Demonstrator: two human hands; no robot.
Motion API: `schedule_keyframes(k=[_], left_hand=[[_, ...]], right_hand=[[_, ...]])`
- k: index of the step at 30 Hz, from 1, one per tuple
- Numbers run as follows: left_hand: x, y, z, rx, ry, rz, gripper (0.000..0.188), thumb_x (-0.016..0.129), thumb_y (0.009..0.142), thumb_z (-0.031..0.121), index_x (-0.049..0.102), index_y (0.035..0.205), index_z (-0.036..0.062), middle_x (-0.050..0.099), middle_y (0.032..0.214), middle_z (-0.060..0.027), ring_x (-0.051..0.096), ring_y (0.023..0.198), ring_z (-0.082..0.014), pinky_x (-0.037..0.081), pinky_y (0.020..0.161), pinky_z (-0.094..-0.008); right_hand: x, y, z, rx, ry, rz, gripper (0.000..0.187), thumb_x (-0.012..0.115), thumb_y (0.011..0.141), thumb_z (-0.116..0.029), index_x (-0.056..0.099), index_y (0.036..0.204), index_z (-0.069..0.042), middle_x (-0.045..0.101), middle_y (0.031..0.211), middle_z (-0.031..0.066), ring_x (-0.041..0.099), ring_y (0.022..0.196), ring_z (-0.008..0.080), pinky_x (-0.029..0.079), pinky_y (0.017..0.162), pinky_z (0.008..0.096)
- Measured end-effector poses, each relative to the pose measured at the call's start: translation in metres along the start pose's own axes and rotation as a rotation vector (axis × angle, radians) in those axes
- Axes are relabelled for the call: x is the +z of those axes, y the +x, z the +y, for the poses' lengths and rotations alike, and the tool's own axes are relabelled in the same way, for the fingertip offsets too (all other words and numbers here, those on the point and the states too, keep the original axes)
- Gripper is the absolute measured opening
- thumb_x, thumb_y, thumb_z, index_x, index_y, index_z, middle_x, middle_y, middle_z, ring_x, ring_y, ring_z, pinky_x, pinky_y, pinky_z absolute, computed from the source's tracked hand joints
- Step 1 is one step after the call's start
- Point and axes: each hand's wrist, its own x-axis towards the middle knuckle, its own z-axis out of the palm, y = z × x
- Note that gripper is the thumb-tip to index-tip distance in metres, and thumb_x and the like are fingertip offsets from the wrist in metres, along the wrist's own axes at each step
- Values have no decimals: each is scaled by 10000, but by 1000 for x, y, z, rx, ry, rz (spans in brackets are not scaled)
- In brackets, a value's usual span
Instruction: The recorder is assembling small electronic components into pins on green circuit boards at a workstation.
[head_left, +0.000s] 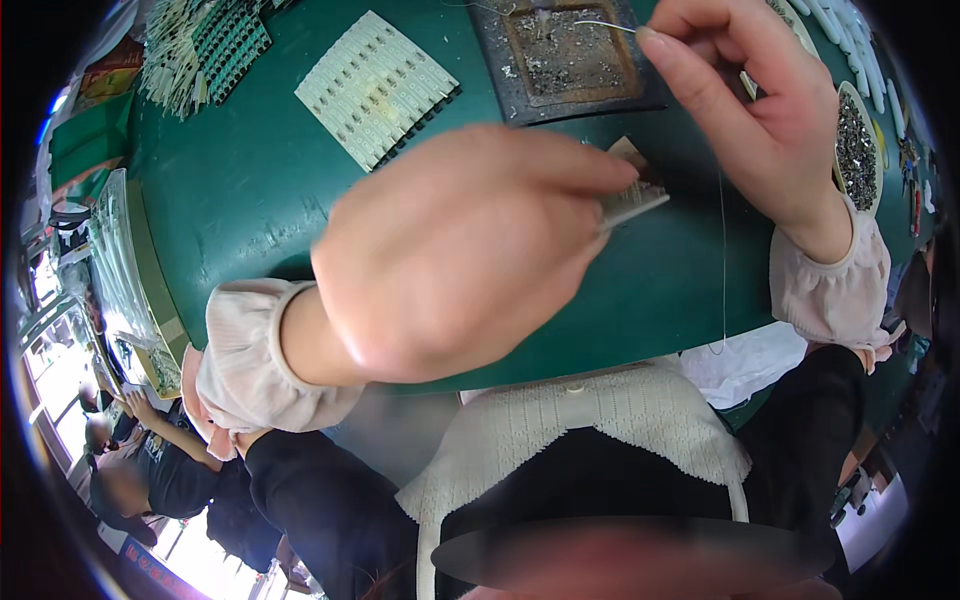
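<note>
My left hand (460, 250) reaches across the table, slightly blurred, with its thumb and forefinger closed on the edge of a small pale circuit board (635, 208). At the upper right, my right hand (765, 120) pinches a thin silvery solder wire (605, 24). The tip of that wire points left over a dark, worn metal tray (492, 70) with grey solder crumbs in it. A thin strand (723, 260) hangs down below my right hand. Beyond my left hand, a panel of white circuit boards (375, 85) lies flat on the table.
The green table (250, 190) holds green circuit boards (232, 45) with pale wires at the far left. A box of white tubes (125, 265) stands at the left edge. An oval dish of small metal parts (857, 150) sits at the right. Another person (175, 455) is at lower left.
</note>
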Motion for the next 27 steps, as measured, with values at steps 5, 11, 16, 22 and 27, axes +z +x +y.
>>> schedule_keyframes(k=[5, 11, 16, 22, 27], left_hand=[[1, 6, -6, -867, -747, 254, 98, 637, 883, -71, 598, 956, -19, 676, 1091, -153, 659, 894, -159, 553, 784, -264], [-6, -3, -28, -1073, -951, 295, 52, 593, 962, 93, 621, 951, 50, 669, 1032, -42, 668, 872, -86, 613, 705, -224], [-6, -3, -31, -998, -1138, 335, 67, 570, 972, 93, 616, 978, 44, 664, 955, -32, 670, 870, -88, 614, 715, -226], [-7, -3, -32, -979, -1177, 313, 81, 548, 983, 97, 599, 1008, 40, 662, 952, -36, 663, 866, -85, 600, 717, -223], [-7, -3, -30, -982, -1158, 332, 80, 538, 987, 96, 595, 1006, 44, 661, 962, -39, 661, 867, -90, 596, 726, -225]], right_hand=[[0, 4, -29, 171, 137, 26, 57, 677, 860, 16, 621, 867, 6, 576, 757, 11, 494, 527, 14, 337, 448, 174], [2, 2, -2, 9, 45, 11, 58, 677, 863, 12, 620, 873, 3, 573, 780, 13, 472, 524, 10, 315, 447, 180], [2, 3, -4, 0, 31, 9, 55, 673, 868, 9, 619, 875, 4, 569, 766, 12, 460, 518, 10, 309, 443, 183], [0, 3, -4, 16, 47, -14, 56, 672, 870, 9, 616, 874, 7, 565, 739, 5, 454, 509, 6, 304, 438, 183], [2, 2, -2, -14, 31, 6, 58, 670, 867, 13, 614, 879, 6, 570, 731, 2, 452, 505, 5, 301, 438, 180]])
